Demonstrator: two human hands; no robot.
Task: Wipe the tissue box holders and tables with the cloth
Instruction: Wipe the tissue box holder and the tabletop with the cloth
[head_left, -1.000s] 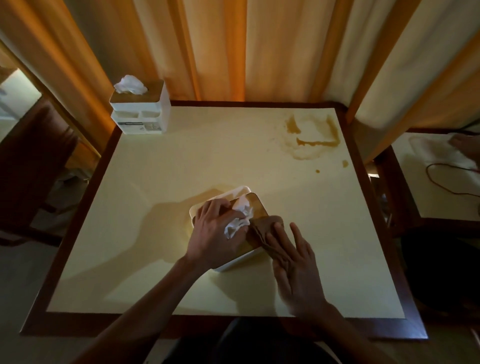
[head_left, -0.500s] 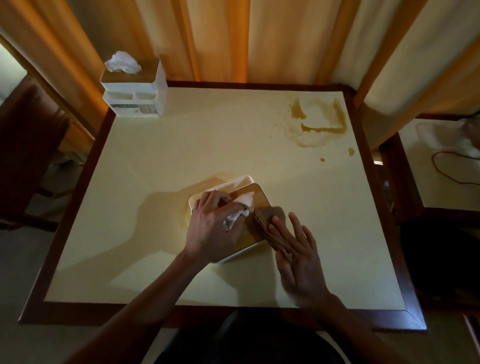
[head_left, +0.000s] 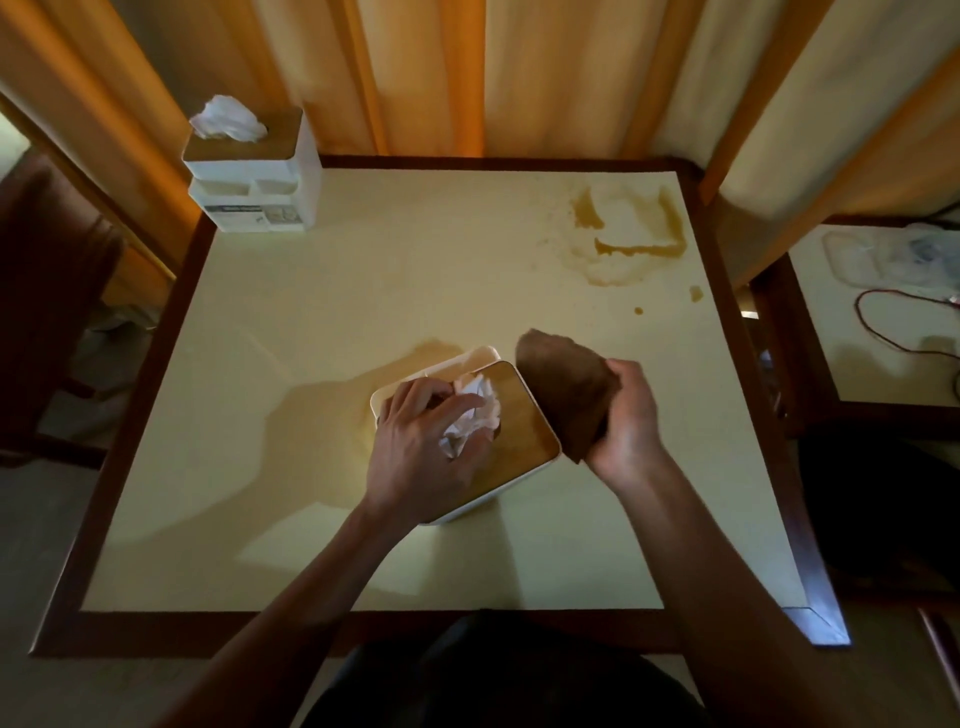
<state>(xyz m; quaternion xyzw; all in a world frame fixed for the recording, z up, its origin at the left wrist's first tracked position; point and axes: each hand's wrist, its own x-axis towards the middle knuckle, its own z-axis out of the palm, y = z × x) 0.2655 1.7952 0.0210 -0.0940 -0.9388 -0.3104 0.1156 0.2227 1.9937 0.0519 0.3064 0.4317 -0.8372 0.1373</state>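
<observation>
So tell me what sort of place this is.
Probably a restaurant or café dining area: matching wood-edged tables set close together, a tissue box holder on this one, a brown spill across its top, and curtains behind.

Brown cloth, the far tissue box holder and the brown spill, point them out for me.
brown cloth (head_left: 563, 387), head view, middle of the folded fabric.
far tissue box holder (head_left: 306, 176), head view, white side wall.
brown spill (head_left: 631, 248), head view, lower streak.
</observation>
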